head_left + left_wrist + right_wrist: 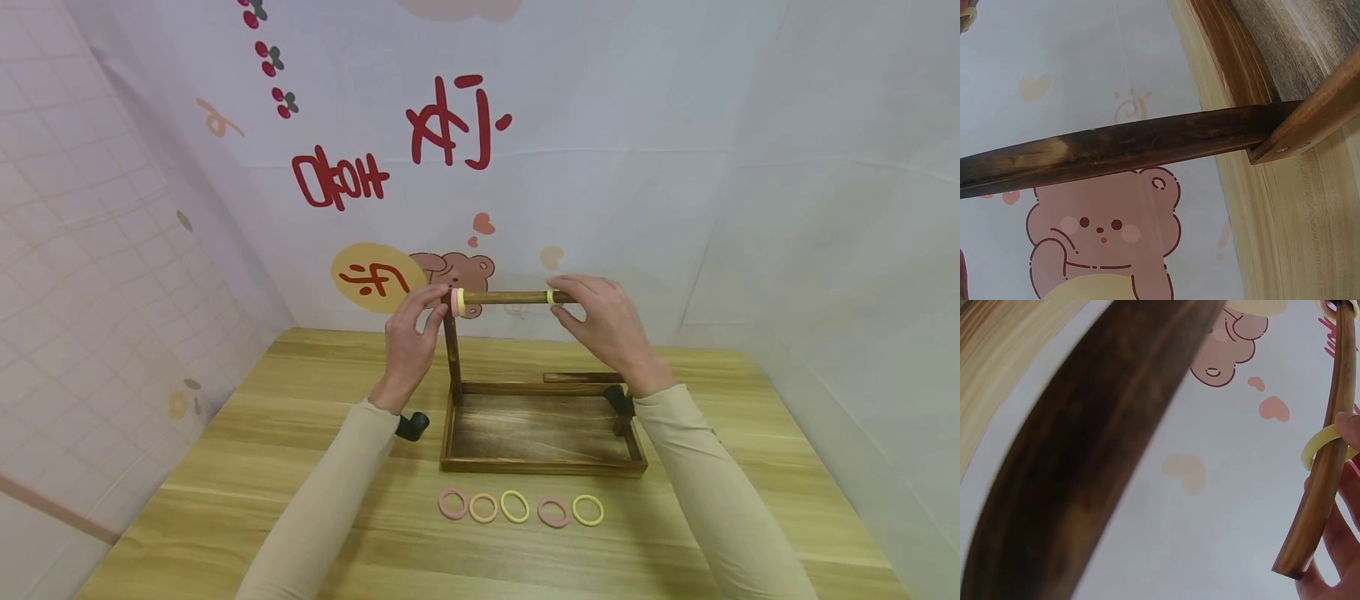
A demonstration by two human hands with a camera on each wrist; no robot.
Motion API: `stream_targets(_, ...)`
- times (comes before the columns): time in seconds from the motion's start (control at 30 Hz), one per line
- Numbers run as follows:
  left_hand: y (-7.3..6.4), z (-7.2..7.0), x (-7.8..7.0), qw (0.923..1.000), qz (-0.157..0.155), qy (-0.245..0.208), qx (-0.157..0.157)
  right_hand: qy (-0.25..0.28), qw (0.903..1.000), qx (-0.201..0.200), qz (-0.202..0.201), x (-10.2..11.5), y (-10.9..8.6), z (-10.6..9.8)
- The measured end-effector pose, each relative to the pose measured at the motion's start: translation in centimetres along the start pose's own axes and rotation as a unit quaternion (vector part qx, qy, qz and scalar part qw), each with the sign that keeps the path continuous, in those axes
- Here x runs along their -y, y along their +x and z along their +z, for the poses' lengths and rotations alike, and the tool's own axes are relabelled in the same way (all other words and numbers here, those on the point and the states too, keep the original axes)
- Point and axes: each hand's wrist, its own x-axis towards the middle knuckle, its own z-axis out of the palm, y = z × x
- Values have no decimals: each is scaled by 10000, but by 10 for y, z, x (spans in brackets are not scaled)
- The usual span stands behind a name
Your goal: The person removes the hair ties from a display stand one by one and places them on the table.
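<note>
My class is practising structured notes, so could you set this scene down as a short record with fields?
Left hand: pinches top of upright
Right hand: holds single yellow ring around bar
Beside upright, on bar: pink ring, another yellow ring
Loose rings: two pink, one orange, two yellow
Their place: table, before tray

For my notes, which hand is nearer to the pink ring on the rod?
Left. Left hand: beside the pink ring. Right hand: farther along the rod, holding a yellow ring.
</note>
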Motion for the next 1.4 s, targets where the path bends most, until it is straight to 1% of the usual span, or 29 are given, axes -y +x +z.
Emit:
stream_targets(0.47,0,2,0,10000,-46,-24,-20,-53,10000,-17,8,-5,-3,-6)
stream_targets(0.8,-1,2,0,9999,19,-39,-112,-93,9999,-25,-39,-9,-6,-8)
stream_targets(1.0,-1,2,0,10000,19,5,-76,-88,9999,-25,-49,-12,-8,-9)
stream_targets(1.27,0,1,-2,10000,-80,-29,10,-148,9999,-33,-11,-12,-10,-12)
stream_targets(1.4,0,1,-2,10000,-95,-27,-13,-161,9999,-21,23,-12,-11,-13)
